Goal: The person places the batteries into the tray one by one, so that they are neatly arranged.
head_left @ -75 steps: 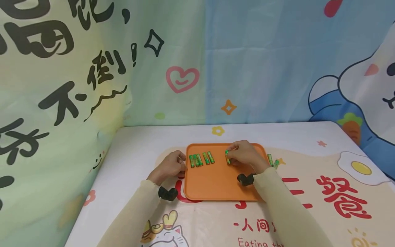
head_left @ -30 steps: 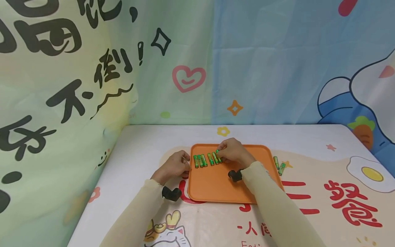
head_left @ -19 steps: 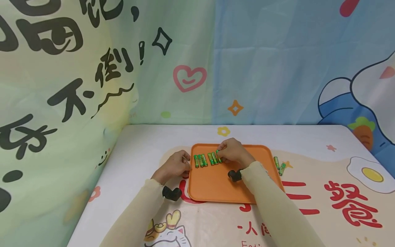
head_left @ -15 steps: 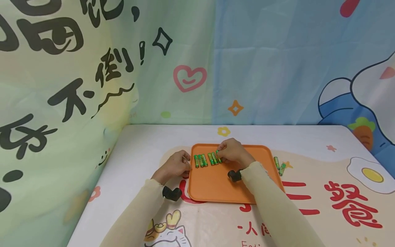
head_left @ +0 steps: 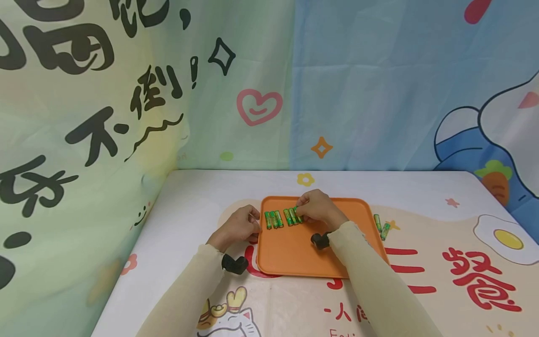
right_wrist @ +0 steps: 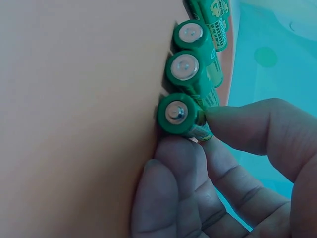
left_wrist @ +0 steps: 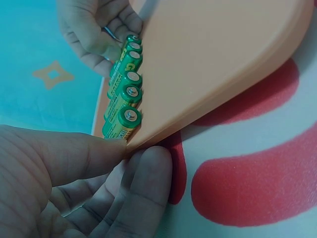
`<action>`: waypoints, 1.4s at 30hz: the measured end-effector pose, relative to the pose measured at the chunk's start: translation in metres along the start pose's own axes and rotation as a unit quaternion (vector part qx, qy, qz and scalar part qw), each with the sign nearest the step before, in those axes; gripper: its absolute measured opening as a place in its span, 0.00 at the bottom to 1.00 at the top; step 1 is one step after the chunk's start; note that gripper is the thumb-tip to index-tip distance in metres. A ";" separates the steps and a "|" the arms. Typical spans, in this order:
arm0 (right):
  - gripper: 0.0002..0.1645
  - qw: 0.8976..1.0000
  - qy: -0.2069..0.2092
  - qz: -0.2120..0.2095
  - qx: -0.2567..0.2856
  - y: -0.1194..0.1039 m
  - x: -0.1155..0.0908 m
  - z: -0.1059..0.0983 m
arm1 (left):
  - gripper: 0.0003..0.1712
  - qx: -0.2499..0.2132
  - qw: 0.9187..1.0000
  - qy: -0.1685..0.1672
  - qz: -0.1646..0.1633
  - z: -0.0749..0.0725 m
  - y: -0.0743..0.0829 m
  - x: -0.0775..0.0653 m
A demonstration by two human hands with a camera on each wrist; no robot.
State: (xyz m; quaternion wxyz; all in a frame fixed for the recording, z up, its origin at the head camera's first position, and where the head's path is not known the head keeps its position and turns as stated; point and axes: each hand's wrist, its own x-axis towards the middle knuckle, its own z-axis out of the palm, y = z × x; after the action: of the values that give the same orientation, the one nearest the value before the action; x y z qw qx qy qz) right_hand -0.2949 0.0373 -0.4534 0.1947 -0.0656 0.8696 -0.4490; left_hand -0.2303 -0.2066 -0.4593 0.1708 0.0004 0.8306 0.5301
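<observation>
Several green AA-style batteries stand out on an orange tray (head_left: pixel 303 252), lying side by side in two groups near its far left. My right hand (head_left: pixel 318 207) pinches the rightmost battery (right_wrist: pixel 179 115) between thumb and fingers; it lies against the neighbouring battery (right_wrist: pixel 184 68). In the right wrist view the held one shows its raised terminal, while its two neighbours show flat ends. My left hand (head_left: pixel 240 223) grips the tray's left edge, thumb on top. Close to that thumb is the leftmost group's end battery (left_wrist: pixel 128 119).
Two more batteries (head_left: pixel 385 230) lie on the printed tablecloth (head_left: pixel 421 281), just right of the tray. A cartoon-printed curtain (head_left: pixel 358 84) hangs behind the table. The tablecloth extends around the tray on all sides.
My right hand has carried its battery leftward across the tray to the second group. The batteries there have drawn closer together. My left hand has kept its hold on the tray edge.
</observation>
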 end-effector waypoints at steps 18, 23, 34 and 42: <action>0.11 1.000 0.008 -0.001 0.018 0.007 -0.002 0.000 | 0.15 0.013 1.000 -0.005 0.002 0.002 0.000 0.001; 0.13 0.999 0.017 0.000 0.031 0.008 -0.005 -0.001 | 0.15 0.015 1.000 -0.008 0.002 0.002 0.001 0.002; 0.21 0.999 0.033 -0.015 0.022 0.016 -0.019 -0.019 | 0.15 0.011 1.000 -0.008 0.001 0.003 0.002 0.001; 0.21 0.995 0.079 -0.029 -0.044 0.028 -0.048 -0.055 | 0.16 0.018 1.000 -0.006 -0.002 -0.002 -0.001 0.001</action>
State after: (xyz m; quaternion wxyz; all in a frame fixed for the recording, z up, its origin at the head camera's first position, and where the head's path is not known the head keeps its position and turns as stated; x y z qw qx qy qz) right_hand -0.2709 0.1088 -0.4338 0.1092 -0.0633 0.8988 -0.4197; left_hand -0.2314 -0.2085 -0.4591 0.1767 0.0051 0.8390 0.5147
